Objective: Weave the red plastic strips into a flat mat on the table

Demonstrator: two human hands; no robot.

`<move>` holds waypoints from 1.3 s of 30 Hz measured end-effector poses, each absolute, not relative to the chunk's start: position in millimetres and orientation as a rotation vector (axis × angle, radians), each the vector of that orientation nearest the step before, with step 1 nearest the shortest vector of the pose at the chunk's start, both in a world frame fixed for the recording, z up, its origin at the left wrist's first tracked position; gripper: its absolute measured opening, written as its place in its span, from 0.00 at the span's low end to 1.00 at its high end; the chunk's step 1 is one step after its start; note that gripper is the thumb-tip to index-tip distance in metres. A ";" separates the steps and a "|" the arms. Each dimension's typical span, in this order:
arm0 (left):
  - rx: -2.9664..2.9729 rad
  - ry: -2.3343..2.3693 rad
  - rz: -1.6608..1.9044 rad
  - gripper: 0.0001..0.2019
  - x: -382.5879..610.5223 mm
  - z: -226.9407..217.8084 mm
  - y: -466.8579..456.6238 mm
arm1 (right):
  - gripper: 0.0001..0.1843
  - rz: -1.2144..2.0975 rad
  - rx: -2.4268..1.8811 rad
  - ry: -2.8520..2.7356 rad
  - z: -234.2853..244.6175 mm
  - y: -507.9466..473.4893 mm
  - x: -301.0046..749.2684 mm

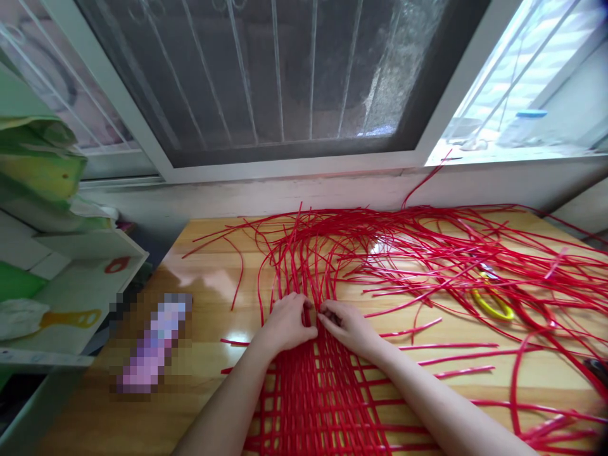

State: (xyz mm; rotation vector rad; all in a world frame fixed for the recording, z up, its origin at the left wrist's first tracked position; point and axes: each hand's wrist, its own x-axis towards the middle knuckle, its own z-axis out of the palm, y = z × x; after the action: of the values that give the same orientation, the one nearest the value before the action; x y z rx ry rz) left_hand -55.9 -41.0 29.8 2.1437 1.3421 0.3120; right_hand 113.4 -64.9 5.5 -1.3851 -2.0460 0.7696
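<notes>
A woven red mesh of flat, shiny strips [308, 399] lies on the table in front of me, its loose ends fanning away toward the wall. My left hand [287, 323] rests over the far part of the weave, fingers curled onto the lengthwise red strips and thumb pointing right. Close beside it, my right hand [349, 326] pinches a red strip between thumb and fingertips. The exact strips under the fingers are partly hidden. Crosswise strip ends stick out on both sides of the mesh.
A tangle of long red strips [427, 237] covers the table's back and right. Yellow-handled scissors [494, 304] lie among them. A blurred pink-purple object [154, 348] sits on the wooden table [204, 380] at left. Beyond are a window [285, 76] and a shelf [85, 316].
</notes>
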 end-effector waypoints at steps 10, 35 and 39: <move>2.183 1.528 0.372 0.13 -43.3 22.7 -46.7 | 0.06 0.767 -1.381 -2.034 5.0 -64.7 113.0; 1.800 0.946 0.639 0.12 -64.4 36.3 -30.9 | 0.09 0.657 -1.587 -2.126 -1.0 -58.9 100.1; 1.886 1.094 0.725 0.23 -60.9 38.9 -33.2 | 0.06 0.585 -1.592 -2.184 0.7 -59.7 101.2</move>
State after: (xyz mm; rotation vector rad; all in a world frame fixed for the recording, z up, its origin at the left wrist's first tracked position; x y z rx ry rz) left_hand -60.9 -33.2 38.9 1.8859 1.0945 0.7252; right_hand 101.2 -59.7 0.7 -1.5917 -2.1837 0.5845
